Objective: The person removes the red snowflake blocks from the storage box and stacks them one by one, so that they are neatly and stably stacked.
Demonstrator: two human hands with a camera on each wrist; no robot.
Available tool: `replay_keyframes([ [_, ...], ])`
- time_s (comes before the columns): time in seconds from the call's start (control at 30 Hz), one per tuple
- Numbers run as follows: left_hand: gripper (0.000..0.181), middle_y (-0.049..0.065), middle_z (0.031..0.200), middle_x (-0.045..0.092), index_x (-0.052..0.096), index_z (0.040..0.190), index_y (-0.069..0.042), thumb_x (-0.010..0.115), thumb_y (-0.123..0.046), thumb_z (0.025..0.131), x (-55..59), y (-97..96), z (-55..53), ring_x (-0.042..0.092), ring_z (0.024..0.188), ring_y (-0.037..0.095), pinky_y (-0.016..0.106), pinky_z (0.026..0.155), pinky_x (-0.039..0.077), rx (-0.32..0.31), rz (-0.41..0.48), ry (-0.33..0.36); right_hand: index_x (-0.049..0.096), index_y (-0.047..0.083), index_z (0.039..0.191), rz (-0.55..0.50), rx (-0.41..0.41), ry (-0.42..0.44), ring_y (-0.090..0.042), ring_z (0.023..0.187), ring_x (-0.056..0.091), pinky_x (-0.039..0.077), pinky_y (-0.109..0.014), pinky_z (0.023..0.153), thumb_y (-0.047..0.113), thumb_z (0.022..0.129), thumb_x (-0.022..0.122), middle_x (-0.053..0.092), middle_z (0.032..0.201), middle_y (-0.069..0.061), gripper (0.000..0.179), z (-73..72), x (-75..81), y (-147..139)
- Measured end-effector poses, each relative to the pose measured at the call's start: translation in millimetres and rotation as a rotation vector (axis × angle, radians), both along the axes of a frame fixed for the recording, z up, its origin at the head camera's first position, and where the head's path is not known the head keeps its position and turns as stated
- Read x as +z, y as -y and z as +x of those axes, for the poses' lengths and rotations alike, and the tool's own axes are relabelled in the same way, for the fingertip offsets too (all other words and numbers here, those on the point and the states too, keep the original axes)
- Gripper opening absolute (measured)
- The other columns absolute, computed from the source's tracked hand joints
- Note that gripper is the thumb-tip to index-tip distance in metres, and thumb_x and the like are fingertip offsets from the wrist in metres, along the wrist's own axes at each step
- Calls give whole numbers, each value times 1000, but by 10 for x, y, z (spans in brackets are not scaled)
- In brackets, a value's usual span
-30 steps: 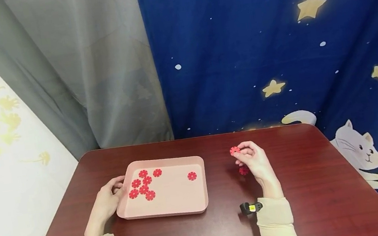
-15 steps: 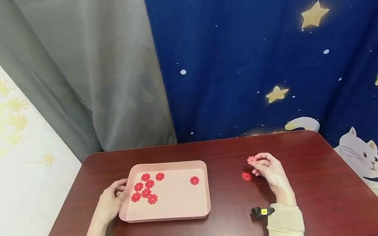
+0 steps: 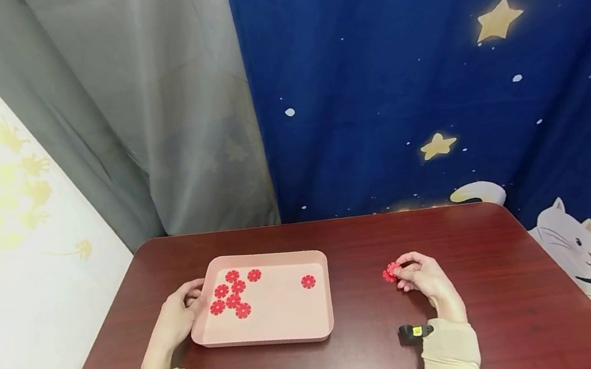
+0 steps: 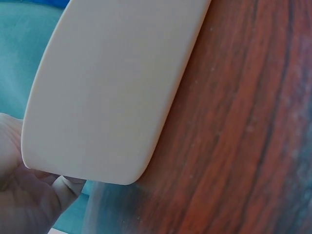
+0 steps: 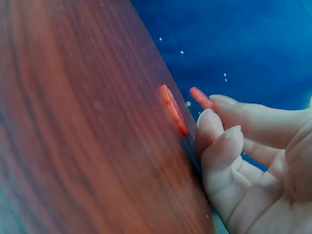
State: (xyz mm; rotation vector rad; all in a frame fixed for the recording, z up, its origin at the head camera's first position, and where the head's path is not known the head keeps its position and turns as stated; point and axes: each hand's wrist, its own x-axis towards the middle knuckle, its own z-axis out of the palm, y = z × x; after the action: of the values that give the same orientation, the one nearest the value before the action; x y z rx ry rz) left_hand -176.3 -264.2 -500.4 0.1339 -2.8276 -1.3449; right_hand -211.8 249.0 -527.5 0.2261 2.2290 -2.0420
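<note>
My left hand [image 3: 177, 318] grips the left end of a pink rectangular tray [image 3: 286, 321]; in the left wrist view the tray's outer wall [image 4: 107, 97] hides some of the fingers. Between the thumb and fingers of my right hand [image 3: 427, 279] is a red notched plastic disc [image 5: 201, 98], pinched near its edge. Just beneath it, a second red disc [image 5: 174, 110] lies flat on the table, and the two overlap in the head view. Several more discs of the same kind [image 3: 233, 301] cluster in the tray's left half, and a single disc [image 3: 308, 282] sits near its right side.
The dark red-brown table [image 3: 366, 363] reaches back to a grey curtain [image 3: 197, 129] and a blue starry curtain [image 3: 347, 108]. A white wall [image 3: 17, 299] stands at the left. Each wrist wears a small black camera [image 3: 415, 333].
My right hand has moved rightward, then lowered with its disc toward the one on the table. The left hand stays at the tray, while the head view has shifted slightly.
</note>
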Motion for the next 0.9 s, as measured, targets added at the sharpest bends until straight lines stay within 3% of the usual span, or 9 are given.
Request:
replay_keyframes([
  [0.13,39,15,109,58,51,137,-3,56,-8,98,5,10,19,56,88,25,29,70,48,-8,-9,0,56,-11,111,-30,10,28,-15,53,62,52,-24,54,-6,87,68,69,79,-14,27,13,-48,0],
  [0.33,40,15,108,57,50,137,-2,57,-10,99,13,7,5,55,88,25,27,69,48,-16,18,-12,61,-13,112,-34,-26,36,-15,52,62,52,-24,53,-6,87,67,70,81,-14,26,-5,-40,10],
  [0.67,38,15,106,58,51,136,-1,56,-8,98,48,-8,-7,55,88,25,28,69,47,-21,-14,-21,64,-12,111,-33,-79,62,-16,52,63,53,-24,54,-5,86,69,71,83,-14,26,-26,-109,40],
  [0.9,40,15,107,58,50,136,-1,57,-9,98,30,-21,9,55,88,25,29,69,47,-11,-20,-13,63,-15,109,-15,-70,51,-15,51,62,52,-23,53,-7,86,68,70,82,-17,25,-51,-72,46],
])
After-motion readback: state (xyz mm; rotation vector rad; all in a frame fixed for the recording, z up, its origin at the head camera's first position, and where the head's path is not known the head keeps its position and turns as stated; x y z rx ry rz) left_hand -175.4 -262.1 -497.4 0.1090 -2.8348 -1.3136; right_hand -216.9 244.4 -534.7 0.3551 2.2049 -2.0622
